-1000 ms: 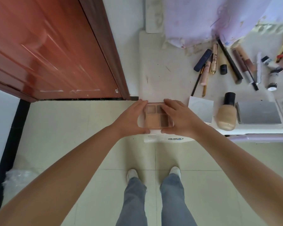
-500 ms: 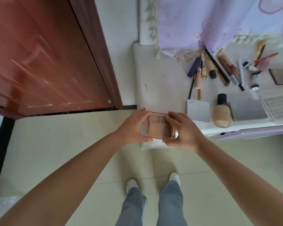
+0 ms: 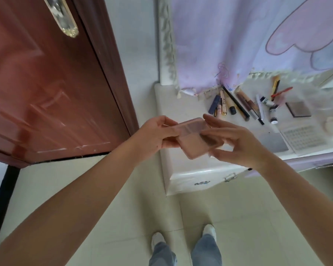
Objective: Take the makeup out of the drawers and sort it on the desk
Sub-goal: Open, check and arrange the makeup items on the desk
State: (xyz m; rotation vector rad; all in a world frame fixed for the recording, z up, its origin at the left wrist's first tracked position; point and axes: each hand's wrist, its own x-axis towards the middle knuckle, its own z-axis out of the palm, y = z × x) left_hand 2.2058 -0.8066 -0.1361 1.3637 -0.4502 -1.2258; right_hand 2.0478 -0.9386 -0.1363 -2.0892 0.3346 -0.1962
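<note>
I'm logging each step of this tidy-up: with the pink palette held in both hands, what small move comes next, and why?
Probably lower the pink rectangular plastic palette onto the bare left part of the white desk top. The left hand and right hand hold it in the air above that patch, while the pencils and tubes already lie grouped further right.
</note>
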